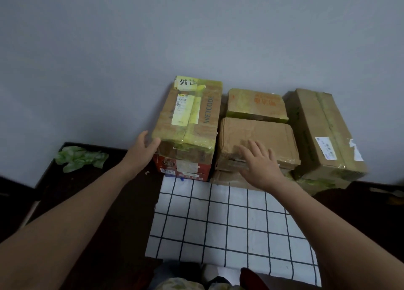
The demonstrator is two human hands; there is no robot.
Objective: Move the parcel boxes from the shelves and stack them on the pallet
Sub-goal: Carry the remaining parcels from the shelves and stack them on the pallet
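Head view. The parcel boxes stand in a row against the grey wall [109, 49], at the far edge of a checked cloth [229, 224].

- Left hand [145, 146]: fingers straight and relaxed, laid against the near left corner of the taped WETCODE box [188, 119]. Nothing is pinched.
- The WETCODE box sits on top of a red box [181, 165].
- Right hand [260, 162]: palm down with fingers spread over the near edge of the plain brown box [258, 134]. Whether it touches the box cannot be told.
- Behind the plain brown box is an orange-printed box [255, 103].
- Far right is a long box [323, 132], stacked on another.
- A green bag [80, 158] lies on the dark floor, left.
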